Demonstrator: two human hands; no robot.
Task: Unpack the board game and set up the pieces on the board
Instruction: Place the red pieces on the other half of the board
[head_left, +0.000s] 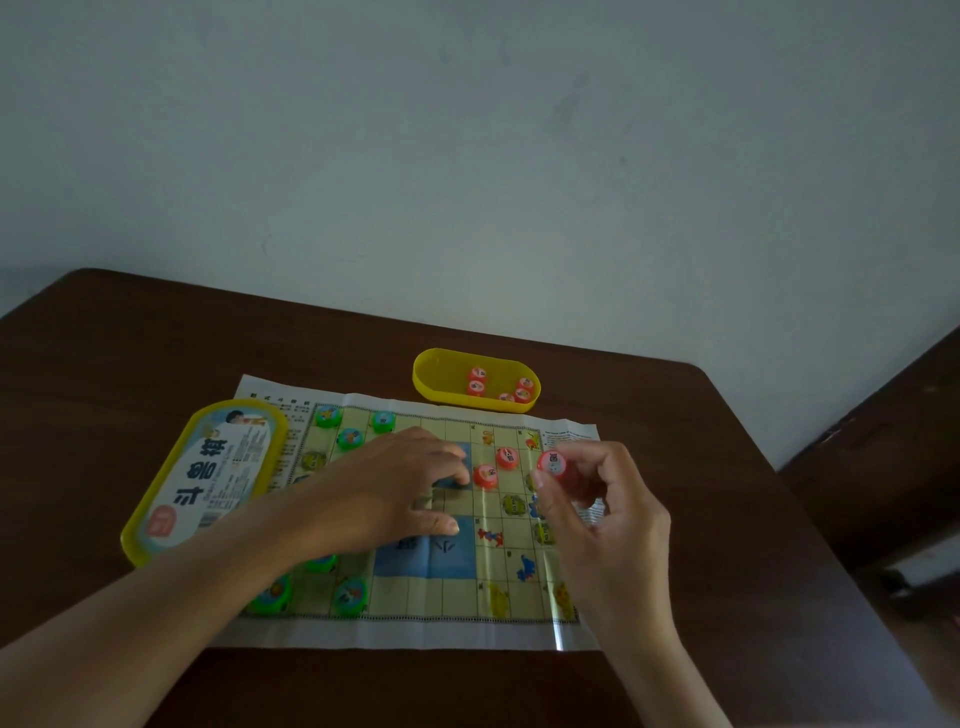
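Observation:
A paper game board (441, 587) lies flat on the brown table. My left hand (400, 483) rests palm down on the middle of the board, fingers spread flat. My right hand (597, 499) pinches a red round piece (551, 462) just above the board's right edge. Two more red pieces (485, 476) (507, 457) sit on the board's right half. Green pieces stand along the left side, at the far end (328, 415) and the near end (350, 595); my left forearm partly covers some. A yellow tray (431, 374) behind the board holds several red pieces (477, 382).
The yellow box lid (208, 467) with a printed label lies at the board's left edge. The table's far edge meets a pale wall. A dark wooden piece of furniture (893, 441) stands to the right of the table.

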